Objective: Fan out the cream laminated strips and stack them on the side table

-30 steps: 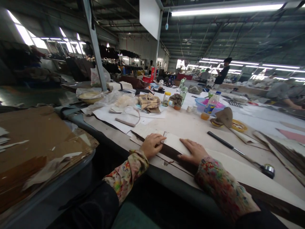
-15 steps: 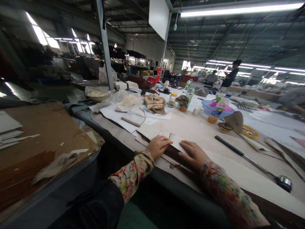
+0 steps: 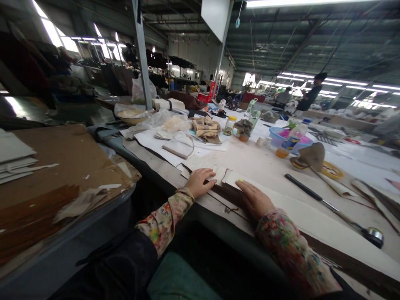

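Observation:
My left hand [image 3: 200, 182] lies over the near end of a long pale strip of material [image 3: 300, 212] with a brown edge, its fingers stretched out and its thumb apart. To its right, my right hand [image 3: 256, 199] presses flat on the same strip, fingers extended and a yellowish nail showing. Between both hands a seam or narrow fold crosses the strip. The strip's brown side [image 3: 229, 193] faces me along the table edge. Further right lies a dark-handled tool [image 3: 303, 187] with a round metal head.
Beyond the hands are a plastic bag [image 3: 179, 143], a pile of tan pieces [image 3: 204, 127], a yellow-lidded jar [image 3: 229, 126], a bottle [image 3: 292, 139] and a blue basin [image 3: 275, 133]. A cardboard-topped surface [image 3: 59, 154] stands at left. People are in the background.
My left hand has slid left along the strip, widening the gap between the hands. My right thumb, spread out before, is now out of sight. The view has shifted slightly.

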Demonstrator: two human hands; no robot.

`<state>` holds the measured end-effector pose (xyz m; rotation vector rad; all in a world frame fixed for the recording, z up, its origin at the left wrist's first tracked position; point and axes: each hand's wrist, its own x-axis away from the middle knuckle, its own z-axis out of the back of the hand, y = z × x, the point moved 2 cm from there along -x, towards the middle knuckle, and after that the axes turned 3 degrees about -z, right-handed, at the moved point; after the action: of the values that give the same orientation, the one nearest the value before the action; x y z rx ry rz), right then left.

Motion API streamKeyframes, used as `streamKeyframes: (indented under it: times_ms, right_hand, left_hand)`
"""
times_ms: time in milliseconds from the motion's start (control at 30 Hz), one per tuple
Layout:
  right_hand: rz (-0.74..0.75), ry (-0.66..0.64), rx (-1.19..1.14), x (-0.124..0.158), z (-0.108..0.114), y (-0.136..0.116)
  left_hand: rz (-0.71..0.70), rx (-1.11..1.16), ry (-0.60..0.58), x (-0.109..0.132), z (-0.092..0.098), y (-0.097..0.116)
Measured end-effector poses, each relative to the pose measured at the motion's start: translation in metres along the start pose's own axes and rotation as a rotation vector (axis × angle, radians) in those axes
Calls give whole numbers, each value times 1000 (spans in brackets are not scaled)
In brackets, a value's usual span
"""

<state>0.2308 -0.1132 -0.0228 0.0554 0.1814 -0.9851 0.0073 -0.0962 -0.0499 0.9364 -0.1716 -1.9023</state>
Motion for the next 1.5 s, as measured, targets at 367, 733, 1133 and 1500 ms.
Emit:
streamKeyframes:
  times_ms: [367,733,1133,1500]
  right_hand:
    - [139,104,103,-13,-2,-12]
    - [162,179,121,-15,-2,-13]
    - [66,106,68,-14,1,-17]
    - [16,58,44,-20,12,-15]
  left_hand:
    - [21,-4,-26,-1,2,-1]
    - [23,139,-89,-5,6,-6]
    - [64,268,37,-3,6,-7]
    - [45,328,69,-1,5,-10]
